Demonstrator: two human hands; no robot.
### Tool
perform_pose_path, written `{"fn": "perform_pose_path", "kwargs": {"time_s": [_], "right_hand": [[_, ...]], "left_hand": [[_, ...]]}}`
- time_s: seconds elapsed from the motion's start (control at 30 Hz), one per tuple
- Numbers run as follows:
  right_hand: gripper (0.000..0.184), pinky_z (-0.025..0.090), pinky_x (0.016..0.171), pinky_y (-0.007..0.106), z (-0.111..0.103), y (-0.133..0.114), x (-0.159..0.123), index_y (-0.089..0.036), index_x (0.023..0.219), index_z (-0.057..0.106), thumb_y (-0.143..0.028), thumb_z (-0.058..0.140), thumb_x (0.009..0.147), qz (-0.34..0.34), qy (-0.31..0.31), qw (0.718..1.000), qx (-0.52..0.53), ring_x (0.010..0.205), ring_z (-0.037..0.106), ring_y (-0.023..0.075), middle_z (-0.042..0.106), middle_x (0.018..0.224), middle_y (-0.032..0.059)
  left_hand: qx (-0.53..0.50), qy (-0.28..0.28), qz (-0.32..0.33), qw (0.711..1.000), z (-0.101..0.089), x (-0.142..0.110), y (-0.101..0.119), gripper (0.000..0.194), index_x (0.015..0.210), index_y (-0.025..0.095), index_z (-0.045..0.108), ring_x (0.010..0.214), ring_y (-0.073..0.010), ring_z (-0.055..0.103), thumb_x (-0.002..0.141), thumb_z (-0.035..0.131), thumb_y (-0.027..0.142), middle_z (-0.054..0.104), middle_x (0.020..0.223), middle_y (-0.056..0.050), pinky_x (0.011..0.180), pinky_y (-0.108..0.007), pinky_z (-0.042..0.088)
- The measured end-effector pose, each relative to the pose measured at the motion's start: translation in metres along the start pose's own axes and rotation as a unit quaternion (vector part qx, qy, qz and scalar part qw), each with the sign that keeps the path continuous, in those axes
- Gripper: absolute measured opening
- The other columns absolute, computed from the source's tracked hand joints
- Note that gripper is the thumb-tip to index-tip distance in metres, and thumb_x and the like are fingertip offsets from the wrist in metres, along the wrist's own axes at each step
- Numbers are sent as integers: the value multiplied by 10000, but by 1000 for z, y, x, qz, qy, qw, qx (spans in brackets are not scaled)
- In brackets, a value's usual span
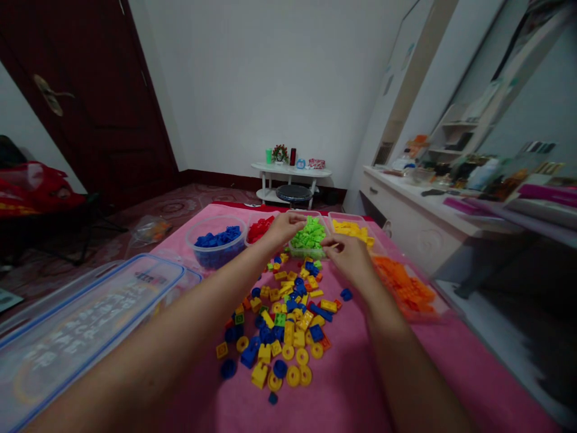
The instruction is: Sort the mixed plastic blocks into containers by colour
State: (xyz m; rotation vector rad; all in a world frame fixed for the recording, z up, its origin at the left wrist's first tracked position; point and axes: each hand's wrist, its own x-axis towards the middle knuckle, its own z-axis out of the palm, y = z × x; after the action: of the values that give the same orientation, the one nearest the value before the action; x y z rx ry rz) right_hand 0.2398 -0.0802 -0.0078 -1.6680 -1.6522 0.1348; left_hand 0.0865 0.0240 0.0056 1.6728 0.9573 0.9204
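Note:
My left hand (283, 227) reaches over the clear tub of green blocks (308, 236), fingers curled downward at its near rim; whatever they hold is hidden. My right hand (347, 252) hovers just right of that tub, thumb and fingers pinched together on something too small to name. Below both hands a loose pile of mixed blocks (283, 325), yellow, blue, orange and green, lies on the pink cloth (342, 385).
Sorted tubs line the far edge: blue blocks (216, 243), red blocks (260, 228), yellow blocks (351, 228), orange blocks (406, 287) at right. A clear lid with blue rim (85, 325) lies at left. White dresser (424, 210) at right, small white table (291, 174) behind.

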Motion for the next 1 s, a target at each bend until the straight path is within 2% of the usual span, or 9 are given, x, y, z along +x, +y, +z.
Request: {"fn": "perform_pose_path", "kwargs": {"time_s": [0.07, 0.17, 0.27, 0.37, 0.47, 0.53, 0.6, 0.8, 1.0], "right_hand": [[289, 458, 724, 269, 17, 5, -4, -209, 923, 715, -109, 533, 722, -21, -50, 997, -50, 772, 619, 161, 711, 920, 29], [424, 434, 825, 282, 38, 9, -12, -251, 1094, 668, -93, 527, 726, -39, -113, 987, -109, 988, 596, 189, 662, 1119, 33], [441, 419, 832, 301, 46, 11, -19, -285, 1162, 629, -156, 557, 746, -9, -156, 972, -173, 1077, 568, 226, 634, 1173, 47], [372, 415, 773, 293, 42, 11, -21, -291, 1113, 647, -211, 572, 757, 38, -173, 959, -220, 1041, 589, 236, 657, 1124, 48], [332, 406, 716, 278, 32, 9, -18, -283, 1060, 667, -245, 606, 736, 61, -198, 949, -237, 974, 612, 228, 685, 1041, 44], [302, 399, 686, 275, 26, 8, -16, -270, 1022, 689, -266, 613, 730, 67, -213, 944, -243, 912, 624, 223, 697, 972, 48], [304, 396, 668, 270, 21, 8, -14, -267, 1024, 699, -278, 607, 735, 71, -223, 942, -241, 858, 629, 211, 702, 925, 49], [411, 415, 705, 263, 12, 9, -12, -259, 1112, 676, -263, 630, 704, 72, -219, 947, -223, 889, 629, 202, 702, 960, 60], [404, 425, 740, 295, 22, 6, -17, -283, 1116, 670, -240, 604, 720, 52, -224, 944, -238, 965, 625, 235, 689, 1063, 70]], "left_hand": [[45, -21, 39, 998, -5, -16, -18, 217, 922, 101, 686, 789, -159, 618, 761, 581, 201, 695, 843, -61, 706, -246, 459], [110, -45, 41, 992, -12, -39, -39, 234, 917, 89, 696, 728, -158, 620, 754, 573, 203, 702, 805, -61, 650, -237, 453], [178, -71, 52, 980, -12, -60, -48, 231, 907, 106, 710, 722, -160, 626, 754, 551, 175, 710, 806, -50, 648, -237, 460], [271, -112, 113, 949, -3, -76, -50, 236, 913, 157, 729, 808, -178, 631, 751, 557, 161, 715, 872, -44, 747, -265, 468], [368, -157, 196, 895, 8, -88, -48, 277, 988, 217, 721, 980, -219, 596, 737, 608, 181, 684, 1043, -55, 869, -313, 440], [425, -163, 217, 864, 13, -94, -45, 288, 1008, 248, 713, 1051, -249, 562, 745, 615, 186, 656, 1105, -61, 892, -355, 426], [468, -144, 207, 847, 15, -98, -42, 267, 993, 273, 712, 1084, -270, 537, 758, 614, 193, 653, 1093, -57, 897, -392, 413], [498, -105, 149, 848, 14, -103, -37, 234, 972, 247, 687, 1018, -279, 567, 742, 672, 284, 671, 995, -64, 869, -425, 406], [458, -95, 154, 870, 13, -103, -40, 200, 898, 220, 677, 964, -281, 593, 707, 696, 273, 693, 887, -58, 834, -401, 413]]}}
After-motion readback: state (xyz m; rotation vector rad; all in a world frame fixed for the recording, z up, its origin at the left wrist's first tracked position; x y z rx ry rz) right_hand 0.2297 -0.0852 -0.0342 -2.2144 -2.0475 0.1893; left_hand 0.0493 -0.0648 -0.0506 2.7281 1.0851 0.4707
